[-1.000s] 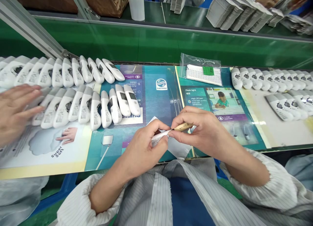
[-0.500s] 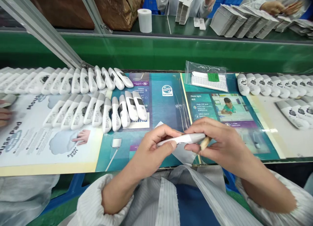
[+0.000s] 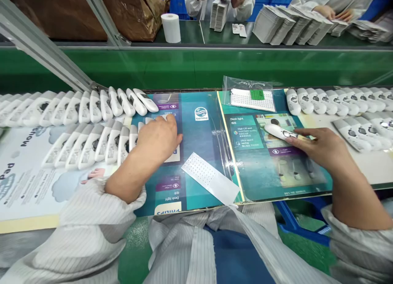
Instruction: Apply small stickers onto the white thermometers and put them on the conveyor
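White gadget (image 3: 278,131) lies at three o'clock from the middle of the view, over the printed board (image 3: 199,143); whether it rests there or hangs just above, I cannot tell. The right hand (image 3: 319,147) pinches its grey end, thumb and fingers nearly together on it. The step in hand looks like handling this piece on one side while reaching on the other. Toward nine o'clock, the left hand (image 3: 159,134) bends over the near left row (image 3: 87,147); its back hides the fingertips, so how wide they stand, or whether they grip, I cannot tell. From here, a steady pinch and care around neighbouring pieces seem called for. Between the hands, toward six o'clock, a sticker sheet (image 3: 211,179) lies slanted. Farther out are a clear bag (image 3: 248,96) at two o'clock and the far right row (image 3: 334,102) past three.
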Motion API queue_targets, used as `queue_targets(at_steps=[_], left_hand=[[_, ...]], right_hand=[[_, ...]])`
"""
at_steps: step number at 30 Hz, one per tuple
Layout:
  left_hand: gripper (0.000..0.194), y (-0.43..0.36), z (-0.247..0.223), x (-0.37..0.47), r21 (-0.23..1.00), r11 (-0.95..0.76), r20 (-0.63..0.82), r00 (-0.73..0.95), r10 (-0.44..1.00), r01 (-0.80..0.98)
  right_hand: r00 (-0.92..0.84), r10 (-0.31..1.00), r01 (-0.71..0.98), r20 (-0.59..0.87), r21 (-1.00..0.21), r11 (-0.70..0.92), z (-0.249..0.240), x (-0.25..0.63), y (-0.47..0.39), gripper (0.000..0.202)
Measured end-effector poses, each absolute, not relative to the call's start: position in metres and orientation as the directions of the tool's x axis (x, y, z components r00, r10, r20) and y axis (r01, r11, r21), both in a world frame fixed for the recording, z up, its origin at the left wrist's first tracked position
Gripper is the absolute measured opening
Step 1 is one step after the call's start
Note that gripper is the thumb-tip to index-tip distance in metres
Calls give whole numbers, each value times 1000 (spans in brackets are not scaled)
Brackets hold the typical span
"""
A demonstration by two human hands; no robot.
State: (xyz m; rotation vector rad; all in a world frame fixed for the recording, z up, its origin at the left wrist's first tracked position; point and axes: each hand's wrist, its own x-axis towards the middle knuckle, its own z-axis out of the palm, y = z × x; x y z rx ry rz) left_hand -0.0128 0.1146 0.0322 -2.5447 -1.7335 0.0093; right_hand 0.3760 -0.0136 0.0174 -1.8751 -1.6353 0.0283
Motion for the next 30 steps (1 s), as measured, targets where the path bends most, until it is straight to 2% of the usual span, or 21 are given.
queue_targets(at_steps=[3,4,5,7,9,10,12,14,17,21,23,30], left_hand=[[36,115,31,-12,-2,-355,67,355,933,935],[36,113,31,-13,50,-350,102,344,934,936],[37,110,31,-14,133,-349,140,331,933,928],[36,99,30,-14,416,-356,182,307,934,837],[34,82,26,-11,750,-298,119,323,939,591],[34,73,23,-8,870,-222,58,355,933,441],[35,56,12,-3,974,-53,-48,432,901,218],[35,44,1,1,992,57,-100,442,891,109],[35,32,-14,4,988,150,-134,365,921,-17],[34,20,-25,5,989,138,-115,306,945,-56],[34,15,-28,6,990,133,-111,288,951,-56],[30,15,-32,7,922,260,-184,268,946,-285]], right_hand=[[270,824,939,499,-326,-110,19,325,-31,20],[210,836,955,507,-289,-64,18,302,-38,16],[71,891,955,449,-289,69,16,278,-44,12],[-255,908,878,332,-315,361,10,238,-53,13],[-441,873,830,209,-276,485,1,215,-51,14],[-481,861,826,164,-245,508,-2,212,-46,15],[-490,863,841,121,-194,505,-5,216,-32,18],[-455,883,866,110,-174,468,-2,226,-16,26],[-325,935,917,140,-194,348,9,230,-1,42],[-148,973,928,179,-314,199,14,211,3,22],[-86,976,924,199,-350,152,11,201,6,20],[27,989,931,144,-364,28,0,188,28,18]])
